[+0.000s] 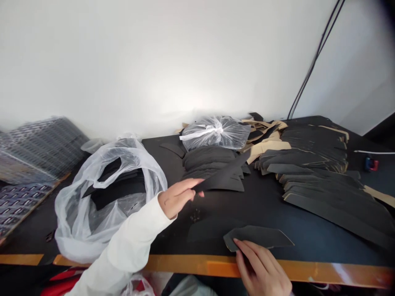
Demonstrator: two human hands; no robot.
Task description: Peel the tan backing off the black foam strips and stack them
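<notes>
My left hand, in a white sleeve, is closed on the end of a long, thin black cut piece. That piece slants up to the right, above a stack of similar black pieces. Near the table's front edge, my right hand pinches the left end of a dark grey cut piece between thumb and fingers. Pale edging shows on this second piece, and part of its lower side is hidden by the fingers. Whether the pieces are leather or another sheet material I cannot tell.
An open clear plastic bag with black pieces inside lies on the left. Behind the stack sits a tied plastic bag. Fanned dark pieces and tan strips cover the right side. Racked trays stand far left.
</notes>
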